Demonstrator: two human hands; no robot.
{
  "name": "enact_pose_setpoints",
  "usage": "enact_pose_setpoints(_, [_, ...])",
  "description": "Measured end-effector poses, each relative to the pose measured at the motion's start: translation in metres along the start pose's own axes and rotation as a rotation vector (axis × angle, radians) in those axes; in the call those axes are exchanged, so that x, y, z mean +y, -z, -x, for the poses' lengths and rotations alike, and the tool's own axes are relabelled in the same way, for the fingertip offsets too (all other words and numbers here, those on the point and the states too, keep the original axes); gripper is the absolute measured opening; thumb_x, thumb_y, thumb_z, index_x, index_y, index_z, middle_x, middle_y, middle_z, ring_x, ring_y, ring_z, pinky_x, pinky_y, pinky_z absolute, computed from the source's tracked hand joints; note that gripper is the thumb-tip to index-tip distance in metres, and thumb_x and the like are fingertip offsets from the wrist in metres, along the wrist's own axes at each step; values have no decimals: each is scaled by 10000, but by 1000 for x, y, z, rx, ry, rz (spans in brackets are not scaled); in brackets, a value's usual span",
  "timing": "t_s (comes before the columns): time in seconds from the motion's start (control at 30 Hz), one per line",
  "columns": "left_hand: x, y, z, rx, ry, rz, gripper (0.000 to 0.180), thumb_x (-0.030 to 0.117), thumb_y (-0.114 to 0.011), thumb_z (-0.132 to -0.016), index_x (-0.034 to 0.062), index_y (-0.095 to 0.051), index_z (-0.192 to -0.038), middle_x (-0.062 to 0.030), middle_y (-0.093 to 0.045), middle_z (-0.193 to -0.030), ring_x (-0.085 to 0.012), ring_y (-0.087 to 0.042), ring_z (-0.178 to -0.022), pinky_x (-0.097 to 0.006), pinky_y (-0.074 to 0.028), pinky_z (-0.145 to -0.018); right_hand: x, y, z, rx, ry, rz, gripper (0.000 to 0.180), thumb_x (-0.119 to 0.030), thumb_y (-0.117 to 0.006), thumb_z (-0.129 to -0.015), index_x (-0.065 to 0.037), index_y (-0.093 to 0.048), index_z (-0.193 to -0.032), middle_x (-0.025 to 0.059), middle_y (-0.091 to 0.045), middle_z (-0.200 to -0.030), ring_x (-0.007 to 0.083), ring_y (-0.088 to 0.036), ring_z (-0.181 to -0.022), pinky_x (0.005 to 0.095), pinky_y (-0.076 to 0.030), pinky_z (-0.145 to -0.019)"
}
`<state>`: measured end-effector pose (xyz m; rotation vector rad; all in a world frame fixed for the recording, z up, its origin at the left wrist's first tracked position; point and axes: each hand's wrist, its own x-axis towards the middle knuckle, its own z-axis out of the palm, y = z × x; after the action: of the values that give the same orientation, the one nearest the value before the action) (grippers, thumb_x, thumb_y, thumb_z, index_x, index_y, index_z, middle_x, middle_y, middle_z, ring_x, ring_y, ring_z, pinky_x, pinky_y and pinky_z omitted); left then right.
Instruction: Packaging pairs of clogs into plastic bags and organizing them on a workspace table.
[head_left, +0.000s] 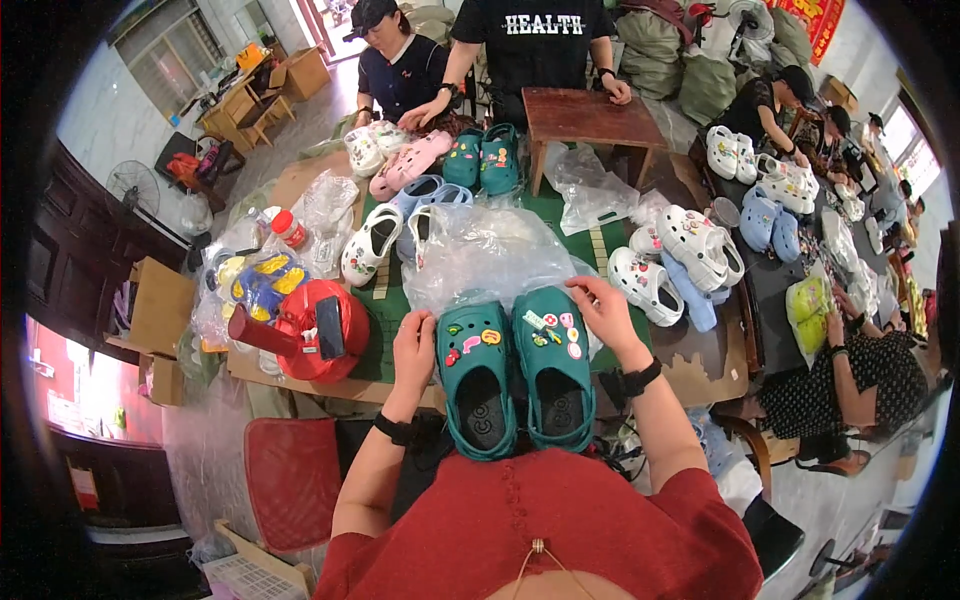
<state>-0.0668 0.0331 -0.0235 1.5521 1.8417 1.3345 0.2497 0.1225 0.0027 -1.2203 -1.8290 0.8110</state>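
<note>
- i see the green clogs (470,348) at the table's near edge, heels jutting toward the person.
- charms are already on both; most of each shoe is outside the clear bag (480,250), only the toes meeting it.
- right hand (607,310): thumb and fingers pinched on the bag's edge. left hand (412,345): curled beside it, grip i can't tell.
- room looks tight: red round object (345,362) to the left, white clogs (690,237) to the right, some bare green mat (382,335) between.
</note>
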Motion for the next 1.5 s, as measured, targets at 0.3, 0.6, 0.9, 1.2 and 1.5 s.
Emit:
enact_pose_setpoints(0.3, [10, 0, -2, -6, -69, -53, 136, 115, -568, -925, 15, -597, -1014, -158, -615, -943, -301, -612, -842, -355, -481, -764, 20, -11, -20, -115, -29, 19, 327, -198, -661, -872, -136, -658, -1193, 144, -685, -847, 262, -649, -712, 329, -504, -684])
enact_pose_setpoints(0.6, [7, 2, -2, -26, -58, -70, 163, 114, -574, -928, 5, -596, -1047, -149, -627, -954, -263, -621, -832, -336, -488, -757, 4, -8, -52, -108, 42, 305, 340, -375, -761, -739, -151, -708, -989, 38, -645, -674, 240, -649, -660, 360, -510, -615])
enact_pose_setpoints(0.9, [5, 1, 3, 0, -18, -11, 150, 111, -574, -926, 2, -606, -1024, -164, -629, -955, -288, -635, -842, -345, -498, -763, 21, -21, -56, -125, -88, 387, 241, -361, -742, -714, -142, -692, -800, 39, -663, -698, 247, -661, -682, 370, -519, -637])
enact_pose_setpoints(1.2, [4, 1, 1, -15, -60, -31, 167, 113, -574, -937, -12, -596, -1046, -126, -643, -903, -202, -621, -808, -312, -497, -740, 38, -32, -61, -142, -148, 531, 213, -322, -733, -701, -123, -675, -746, 77, -680, -741, 267, -675, -746, 390, -528, -667])
enact_pose_setpoints(1.5, [13, 5, 5, -9, -33, -21, 144, 124, -575, -924, -1, -613, -984, -163, -640, -887, -274, -642, -788, -336, -503, -712, 30, -21, -31, 111, 8, 246, 106, -166, -653, -775, -81, -674, -834, 94, -657, -808, 265, -652, -701, 378, -512, -627])
